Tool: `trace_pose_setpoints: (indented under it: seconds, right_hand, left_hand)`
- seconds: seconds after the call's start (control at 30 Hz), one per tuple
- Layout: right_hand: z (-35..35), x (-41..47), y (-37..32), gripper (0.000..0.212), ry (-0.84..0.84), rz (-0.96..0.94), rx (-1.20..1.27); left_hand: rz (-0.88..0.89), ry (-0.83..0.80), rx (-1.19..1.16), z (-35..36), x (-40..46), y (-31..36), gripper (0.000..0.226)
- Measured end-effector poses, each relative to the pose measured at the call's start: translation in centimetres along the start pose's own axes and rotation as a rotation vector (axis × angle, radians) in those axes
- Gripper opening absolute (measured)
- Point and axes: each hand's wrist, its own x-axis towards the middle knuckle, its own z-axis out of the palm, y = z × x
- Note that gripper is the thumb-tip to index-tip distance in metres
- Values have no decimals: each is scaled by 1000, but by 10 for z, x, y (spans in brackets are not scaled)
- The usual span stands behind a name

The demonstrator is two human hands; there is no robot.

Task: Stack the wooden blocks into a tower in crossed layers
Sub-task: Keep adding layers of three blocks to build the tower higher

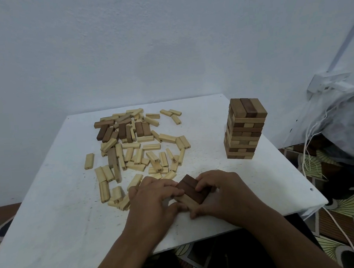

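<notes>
Your left hand [155, 198] and right hand [222, 195] pinch a small set of blocks [192, 191] at the near surface [64, 221]. Tower [244, 128] stands far right. Blocks look light, rigid, smooth; squeeze the long sides so none slips.
</notes>
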Motion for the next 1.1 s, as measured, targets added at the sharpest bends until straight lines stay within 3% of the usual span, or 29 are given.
trace_pose_setpoints:
  seconds: [0.17, 0.43, 0.63, 1.1]
  right_hand:
    - [6, 0, -1, 39, -2, 8, -21]
    - [3, 0, 7, 41, -116, 24, -22]
    - [1, -1, 6, 37, -125, 23, 23]
    - [-4, -4, 14, 52, -127, 47, -4]
  left_hand:
    - [24, -20, 36, -2, 1, 0, 23]
    - [68, -198, 85, -12, -6, 8, 19]
    - [103, -218, 23, -15, -6, 11, 10]
    - [69, -205, 0, -13, -7, 10, 45]
